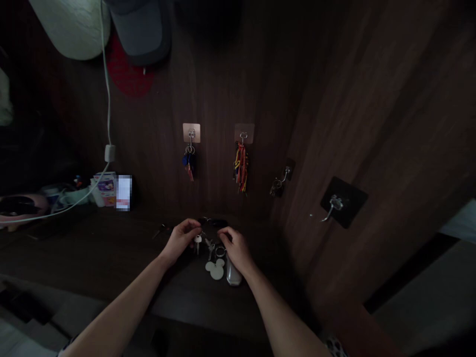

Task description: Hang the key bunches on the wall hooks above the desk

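Note:
My left hand [185, 238] is closed in a pinch over the shelf, with small silver keys [198, 243] just below its thumb and fingertips. To its right my right hand [234, 244] is also closed, thumb against fingers; what it grips, if anything, is hidden in the dim light. Between the hands lie another silver key [210, 249] and a metal ring [220, 252]. Nearer to me are a white mouse-head-shaped tag [215, 270] and a shiny grey oblong fob [233, 273], partly under my right wrist. Behind the fingertips sit dark shapes like sunglasses [218, 223].
A loose key [160, 230] lies left of my left hand on the dark shelf [122, 248]. Wall hooks hold a blue-red key bunch [189, 163], a colourful corded bunch [241, 166] and dim keys [275, 187]; a bare hook [336, 203] is right. Boxes [106, 188] stand left.

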The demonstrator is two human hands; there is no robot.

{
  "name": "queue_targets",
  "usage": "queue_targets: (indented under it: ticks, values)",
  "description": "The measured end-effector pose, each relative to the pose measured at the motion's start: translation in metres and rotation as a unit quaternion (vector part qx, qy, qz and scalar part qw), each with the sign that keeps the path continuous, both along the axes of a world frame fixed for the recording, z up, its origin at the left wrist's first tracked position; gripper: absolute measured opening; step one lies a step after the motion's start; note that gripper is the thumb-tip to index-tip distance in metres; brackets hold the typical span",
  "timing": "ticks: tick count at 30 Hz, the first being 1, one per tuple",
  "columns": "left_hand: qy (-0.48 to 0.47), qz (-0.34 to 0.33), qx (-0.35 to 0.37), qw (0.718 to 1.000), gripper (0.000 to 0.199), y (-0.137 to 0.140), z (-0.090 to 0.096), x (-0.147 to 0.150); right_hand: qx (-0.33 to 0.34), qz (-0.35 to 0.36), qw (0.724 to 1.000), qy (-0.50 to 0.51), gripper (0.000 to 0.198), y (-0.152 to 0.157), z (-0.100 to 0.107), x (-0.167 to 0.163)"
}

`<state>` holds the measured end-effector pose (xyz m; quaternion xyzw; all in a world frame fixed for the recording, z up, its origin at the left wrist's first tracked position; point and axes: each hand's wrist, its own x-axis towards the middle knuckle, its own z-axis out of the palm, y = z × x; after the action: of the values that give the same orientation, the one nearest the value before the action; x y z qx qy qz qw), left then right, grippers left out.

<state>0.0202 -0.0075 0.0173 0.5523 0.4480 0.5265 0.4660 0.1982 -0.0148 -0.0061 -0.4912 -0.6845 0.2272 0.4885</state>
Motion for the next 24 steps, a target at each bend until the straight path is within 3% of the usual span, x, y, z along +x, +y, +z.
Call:
queue_targets:
  ticks: [6, 13, 19, 24]
  values:
    - [0.011, 0.024, 0.007, 1.0, 0.031, 0.0, 0.003, -0.005, -0.008, -0.026, 0.991, -0.135, 0.026, -0.002, -0.005, 0.002]
    - [0.012, 0.025, 0.006, 1.0, 0.03, -0.001, 0.004, -0.004, -0.038, -0.018, 0.985, -0.165, 0.011, -0.005, -0.001, 0.0]
    - [0.037, 0.03, 0.007, 0.999, 0.03, -0.001, 0.004, -0.005, -0.023, -0.029, 0.994, -0.106, 0.009, -0.005, 0.002, 0.001]
    - [0.093, 0.026, 0.029, 0.995, 0.026, 0.001, -0.002, -0.006, -0.035, 0.007, 0.995, 0.089, 0.014, 0.0, 0.006, 0.004]
